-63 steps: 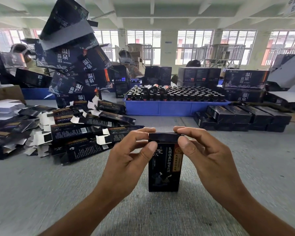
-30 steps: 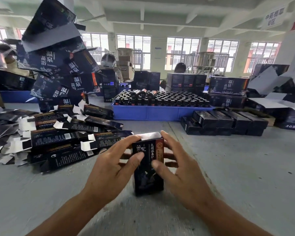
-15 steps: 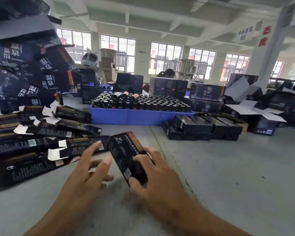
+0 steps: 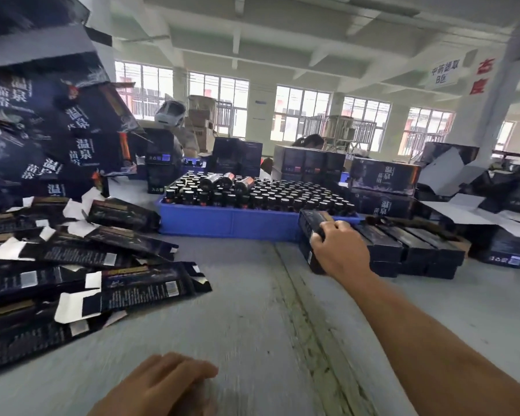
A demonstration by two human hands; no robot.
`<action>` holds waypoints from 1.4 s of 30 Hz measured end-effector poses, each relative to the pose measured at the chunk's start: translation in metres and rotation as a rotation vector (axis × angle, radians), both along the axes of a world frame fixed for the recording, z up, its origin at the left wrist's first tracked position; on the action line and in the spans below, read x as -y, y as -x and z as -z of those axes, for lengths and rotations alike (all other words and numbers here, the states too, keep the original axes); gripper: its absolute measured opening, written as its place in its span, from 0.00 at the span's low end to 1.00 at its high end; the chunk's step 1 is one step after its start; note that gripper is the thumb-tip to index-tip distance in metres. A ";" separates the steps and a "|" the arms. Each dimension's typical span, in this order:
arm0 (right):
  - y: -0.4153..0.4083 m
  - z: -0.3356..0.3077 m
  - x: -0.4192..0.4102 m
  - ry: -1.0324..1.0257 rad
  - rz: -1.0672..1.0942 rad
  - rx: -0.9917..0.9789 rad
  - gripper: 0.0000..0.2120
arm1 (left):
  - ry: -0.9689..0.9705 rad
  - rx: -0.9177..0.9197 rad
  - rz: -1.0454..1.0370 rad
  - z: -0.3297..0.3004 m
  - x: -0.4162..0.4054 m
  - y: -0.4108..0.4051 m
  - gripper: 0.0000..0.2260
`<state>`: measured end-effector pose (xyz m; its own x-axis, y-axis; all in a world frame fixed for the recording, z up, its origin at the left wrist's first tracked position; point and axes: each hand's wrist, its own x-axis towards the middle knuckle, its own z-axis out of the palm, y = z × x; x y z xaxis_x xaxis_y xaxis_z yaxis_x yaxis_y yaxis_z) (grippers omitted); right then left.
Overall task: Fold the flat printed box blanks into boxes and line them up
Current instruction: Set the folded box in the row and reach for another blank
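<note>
My right hand (image 4: 338,250) reaches far across the grey table and grips a folded dark box (image 4: 311,226), lying on its side at the left end of a two-layer row of finished boxes (image 4: 415,244). My left hand (image 4: 165,385) rests low near the table's front edge with fingers relaxed and nothing in it. A loose heap of flat black printed box blanks (image 4: 81,274) with white flaps covers the left side of the table.
A blue tray (image 4: 228,223) packed with several dark bottles stands behind the middle. Large dark printed cartons (image 4: 383,177) sit beyond it, and a tall leaning stack of cartons (image 4: 42,121) rises at the left. Opened white-lined cartons (image 4: 475,211) lie at the right.
The box stood upright between both hands, then was tipped over. My right hand has carried it far right to the row of finished boxes; my left hand let go and dropped back.
</note>
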<state>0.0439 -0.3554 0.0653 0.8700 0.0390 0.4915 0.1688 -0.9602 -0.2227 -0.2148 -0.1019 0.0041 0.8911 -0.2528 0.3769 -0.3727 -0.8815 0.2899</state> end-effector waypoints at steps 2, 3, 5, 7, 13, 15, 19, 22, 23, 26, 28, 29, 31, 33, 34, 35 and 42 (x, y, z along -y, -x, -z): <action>-0.011 0.007 -0.001 0.083 0.035 -0.060 0.21 | -0.027 -0.057 -0.005 -0.003 0.001 -0.001 0.19; -0.014 0.011 -0.001 0.121 0.050 -0.104 0.22 | 0.016 -0.023 -0.003 -0.002 0.004 0.003 0.17; -0.013 0.015 -0.003 0.169 0.063 -0.133 0.27 | 0.148 0.053 0.057 0.006 0.005 0.008 0.14; -0.006 0.016 -0.012 0.195 0.008 -0.008 0.30 | 0.188 0.027 0.017 0.006 0.006 0.012 0.14; 0.054 0.031 -0.075 0.112 -0.410 -0.154 0.20 | 0.111 -0.029 -0.133 0.010 0.008 0.014 0.29; 0.073 0.045 -0.084 0.123 -0.422 -0.305 0.15 | 0.125 -0.069 -0.125 0.008 0.009 0.015 0.25; 0.101 0.068 -0.070 0.199 -0.489 -0.304 0.14 | 0.108 -0.019 -0.193 0.011 -0.003 0.012 0.21; 0.122 0.073 -0.049 0.242 -0.477 -0.324 0.23 | 0.077 -0.014 -0.456 0.009 -0.022 0.001 0.24; 0.129 0.074 -0.043 0.249 -0.482 -0.318 0.24 | 0.066 -0.030 -0.528 0.009 -0.028 -0.003 0.26; 0.147 0.069 -0.041 0.278 -0.486 -0.280 0.24 | -0.029 -0.130 -0.640 0.009 -0.042 -0.013 0.31; 0.152 0.065 -0.044 0.287 -0.477 -0.265 0.23 | -0.096 -0.155 -0.648 0.012 -0.048 -0.023 0.34; 0.153 0.064 -0.046 0.296 -0.475 -0.259 0.22 | -0.125 -0.154 -0.642 0.012 -0.050 -0.029 0.35; 0.156 0.065 -0.047 0.276 -0.460 -0.259 0.23 | -0.184 -0.158 -0.629 0.010 -0.051 -0.041 0.37; 0.157 0.065 -0.046 0.253 -0.440 -0.254 0.23 | -0.223 -0.177 -0.629 0.006 -0.051 -0.055 0.39; 0.158 0.065 -0.048 0.240 -0.434 -0.267 0.23 | -0.232 -0.196 -0.635 0.004 -0.052 -0.061 0.39; 0.158 0.064 -0.049 0.219 -0.429 -0.284 0.22 | -0.236 -0.216 -0.643 0.001 -0.054 -0.068 0.40; 0.163 0.060 -0.050 0.276 -0.420 -0.184 0.23 | -0.252 -0.338 -0.654 -0.021 -0.075 -0.096 0.44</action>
